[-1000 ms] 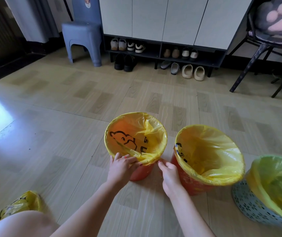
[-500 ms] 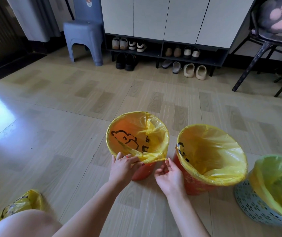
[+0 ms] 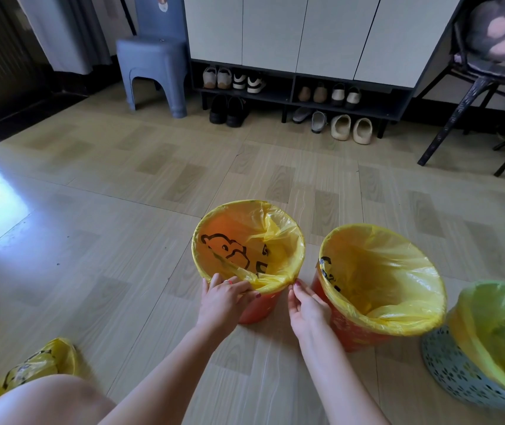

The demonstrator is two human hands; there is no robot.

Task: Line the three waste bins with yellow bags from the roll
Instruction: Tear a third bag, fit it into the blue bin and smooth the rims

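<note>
Three bins stand in a row on the wood-grain floor (image 3: 122, 240), each already lined. Left orange bin (image 3: 257, 308) holds a thin crinkly yellow bag (image 3: 278, 240) with black cartoon print, its edge folded over the round rim. Middle orange bin (image 3: 346, 329) has a second yellow bag (image 3: 398, 271), glossy and wrinkled. Perforated grey bin (image 3: 450, 372), well right of the fingers, carries a third yellow bag (image 3: 496, 326) that reads greenish.

Left hand (image 3: 222, 302) pinches the bag fold at the near rim, fingers curled on the film. Right hand (image 3: 304, 305) has fingers (image 3: 294, 286) bent, tips at the bag edge on the rim's right side; whether they really grip it is unclear. Half a second back the right hand was palm-up and lower; it has since risen to the rim.

Bag roll (image 3: 36, 366), crumpled yellow, lies on the floor well left of and nearer than the fingers.
</note>
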